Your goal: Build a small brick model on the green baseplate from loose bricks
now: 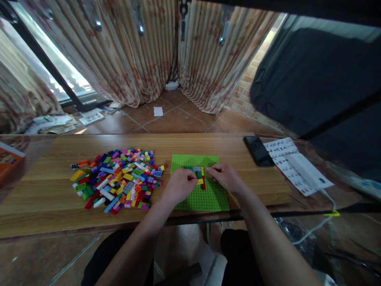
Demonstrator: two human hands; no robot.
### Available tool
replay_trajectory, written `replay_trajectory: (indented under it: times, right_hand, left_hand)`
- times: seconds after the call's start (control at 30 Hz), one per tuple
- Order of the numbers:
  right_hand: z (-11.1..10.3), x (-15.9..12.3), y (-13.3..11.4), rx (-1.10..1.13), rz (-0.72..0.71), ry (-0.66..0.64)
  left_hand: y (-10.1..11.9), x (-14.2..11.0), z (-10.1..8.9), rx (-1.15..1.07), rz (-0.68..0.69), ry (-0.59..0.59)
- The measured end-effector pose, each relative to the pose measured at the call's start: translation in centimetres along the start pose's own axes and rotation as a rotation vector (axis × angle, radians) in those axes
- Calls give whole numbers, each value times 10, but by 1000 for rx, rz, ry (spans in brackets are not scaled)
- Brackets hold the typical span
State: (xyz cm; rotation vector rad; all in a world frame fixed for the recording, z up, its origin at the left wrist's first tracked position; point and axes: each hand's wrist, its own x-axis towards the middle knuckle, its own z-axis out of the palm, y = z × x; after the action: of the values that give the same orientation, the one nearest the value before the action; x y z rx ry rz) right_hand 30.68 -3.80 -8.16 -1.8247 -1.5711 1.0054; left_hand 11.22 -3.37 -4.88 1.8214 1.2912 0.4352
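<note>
The left hand's (pixel 180 186) fingers are closing on a yellow brick (pixel 200 182) above the green baseplate (pixel 199 201), beside a red strip (pixel 204 184); uneven pressure could be tipping neighbours loose. The right hand (pixel 226 177) is hovering close (fingers' gap unclear), risking a sideways nudge.

Green studded baseplate (pixel 193 201), flat on wooden table (pixel 256 186), red, yellow and grey bricks (pixel 203 183) atop

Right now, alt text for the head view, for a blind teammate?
Two bare hands work over a green baseplate: left hand at a yellow brick, right hand beside the small build. A brick pile lies left on the wooden table, a phone and printed sheet right.
</note>
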Motion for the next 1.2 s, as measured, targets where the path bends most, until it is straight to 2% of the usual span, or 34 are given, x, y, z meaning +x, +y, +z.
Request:
replay_trajectory:
  times: [0.43,0.67,0.97,1.1,1.2]
  right_hand:
    - [-1,-3,-4,-44,-20,-30]
    - [0,-3,-4,-41,-21,-22]
    - [-3,-6,-9,-86,-41,-43]
    - [-1,-11,-14,-132,5,-73]
    - [1,-14,-20,-222,39,-49]
  left_hand:
    - [0,1,-9,70,6,-22]
    - [1,2,-2,120,38,-32]
    - [-1,5,6,143,-2,40]
    - [-2,6,7,137,0,49]
    - [-3,6,7,141,3,50]
